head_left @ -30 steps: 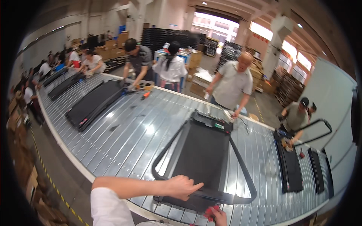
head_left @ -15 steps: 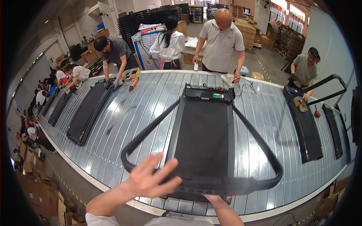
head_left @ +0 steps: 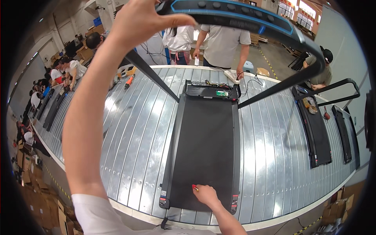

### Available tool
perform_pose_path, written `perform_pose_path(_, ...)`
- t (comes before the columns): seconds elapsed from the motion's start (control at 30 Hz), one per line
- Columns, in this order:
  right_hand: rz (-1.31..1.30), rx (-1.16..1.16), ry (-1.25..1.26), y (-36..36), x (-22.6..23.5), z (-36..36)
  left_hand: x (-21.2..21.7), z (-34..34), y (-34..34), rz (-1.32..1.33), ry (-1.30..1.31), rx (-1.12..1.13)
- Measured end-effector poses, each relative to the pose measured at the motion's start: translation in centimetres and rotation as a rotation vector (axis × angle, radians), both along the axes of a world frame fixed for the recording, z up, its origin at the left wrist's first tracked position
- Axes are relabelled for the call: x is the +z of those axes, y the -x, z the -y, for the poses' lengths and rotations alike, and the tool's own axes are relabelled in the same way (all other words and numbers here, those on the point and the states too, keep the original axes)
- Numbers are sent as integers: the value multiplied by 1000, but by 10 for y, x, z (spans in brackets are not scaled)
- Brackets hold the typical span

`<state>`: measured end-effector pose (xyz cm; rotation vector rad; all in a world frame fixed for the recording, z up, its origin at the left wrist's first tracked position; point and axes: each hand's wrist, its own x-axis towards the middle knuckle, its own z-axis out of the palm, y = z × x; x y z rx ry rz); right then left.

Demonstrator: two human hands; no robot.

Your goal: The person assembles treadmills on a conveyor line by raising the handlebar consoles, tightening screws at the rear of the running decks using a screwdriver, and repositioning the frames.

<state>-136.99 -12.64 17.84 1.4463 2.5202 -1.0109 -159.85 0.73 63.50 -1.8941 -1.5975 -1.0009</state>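
Note:
In front of me a black treadmill [head_left: 207, 141] lies flat, its far-end cover off so that wiring and a green circuit board [head_left: 222, 93] show. Its U-shaped handrail [head_left: 317, 55] is swung upright, with a blue-edged button panel [head_left: 235, 9] across the top. Up at the panel's left end, my left hand [head_left: 137, 23] holds the handrail; the thumb lies along the front, and the other fingers are mostly hidden. Low over the near end of the belt, my right hand [head_left: 206, 194] is closed on a small red-tipped object [head_left: 194, 187], too small to name.
The slatted metal conveyor [head_left: 133, 152] carries more treadmills, including one [head_left: 315, 133] at right with a raised handrail. An orange power tool [head_left: 129, 82] lies far left. A person [head_left: 223, 45] stands across, a hand at a cable. Other people work at left and right.
The handrail has swung up from low over the belt to upright, my left hand rising with it. My right hand has come into view over the near belt, holding the red-tipped object.

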Motion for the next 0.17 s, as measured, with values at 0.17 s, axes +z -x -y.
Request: perform_pose_path(0.17, -13, -126, 45, 7, -8, -22, 26, -51, 34, -7, 156, 88)
